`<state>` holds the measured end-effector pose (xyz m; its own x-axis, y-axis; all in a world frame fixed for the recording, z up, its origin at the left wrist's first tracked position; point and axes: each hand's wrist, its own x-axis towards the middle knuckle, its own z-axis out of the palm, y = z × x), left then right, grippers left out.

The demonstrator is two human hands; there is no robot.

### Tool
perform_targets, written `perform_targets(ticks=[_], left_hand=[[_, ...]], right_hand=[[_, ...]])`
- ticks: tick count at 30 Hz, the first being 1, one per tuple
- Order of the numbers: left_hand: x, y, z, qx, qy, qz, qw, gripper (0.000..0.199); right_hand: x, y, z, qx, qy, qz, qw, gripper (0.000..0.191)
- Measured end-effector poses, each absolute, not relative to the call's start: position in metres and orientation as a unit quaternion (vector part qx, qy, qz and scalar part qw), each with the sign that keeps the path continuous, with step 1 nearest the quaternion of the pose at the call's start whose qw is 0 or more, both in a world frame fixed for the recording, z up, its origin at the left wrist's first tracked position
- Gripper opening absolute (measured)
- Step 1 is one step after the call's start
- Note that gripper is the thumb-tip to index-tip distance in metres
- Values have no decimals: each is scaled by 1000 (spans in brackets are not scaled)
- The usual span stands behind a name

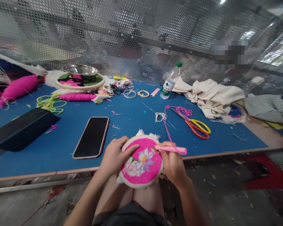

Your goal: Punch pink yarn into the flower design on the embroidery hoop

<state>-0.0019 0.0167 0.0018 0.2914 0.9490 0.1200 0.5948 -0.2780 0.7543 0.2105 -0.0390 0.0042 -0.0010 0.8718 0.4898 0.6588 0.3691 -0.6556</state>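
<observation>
A round embroidery hoop [143, 141] rests over my lap at the table's front edge, its fabric filled with pink loops around a white and purple flower. My left hand [115, 153] grips the hoop's left side, thumb on top and fingers behind. In my right hand [174, 163], closed, is a pink punch needle pen [172, 149], its tip at the fabric's upper right. Pink yarn [167, 125] runs from the pen's rear end up to a small loose pile on the table.
On the blue table [132, 119] are a phone [91, 138], a black case [23, 128], scissors [195, 128], a bottle [169, 83], cream cloth [212, 91], another hooped piece [80, 82] and a metal bowl [81, 69]. Behind stands a perforated metal screen [132, 37].
</observation>
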Motion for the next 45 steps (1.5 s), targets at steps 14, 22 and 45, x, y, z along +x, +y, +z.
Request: perform_targets(ticks=[14, 22, 45], left_hand=[[-1, 16, 3, 750, 512, 298, 294, 40], [-2, 15, 2, 763, 513, 280, 277, 38], [-1, 15, 2, 747, 509, 290, 313, 41]], right_hand=[[216, -41, 2, -523, -708, 122, 459, 13], [211, -37, 13, -496, -766, 30, 408, 12], [204, -40, -28, -431, -659, 96, 609, 24]])
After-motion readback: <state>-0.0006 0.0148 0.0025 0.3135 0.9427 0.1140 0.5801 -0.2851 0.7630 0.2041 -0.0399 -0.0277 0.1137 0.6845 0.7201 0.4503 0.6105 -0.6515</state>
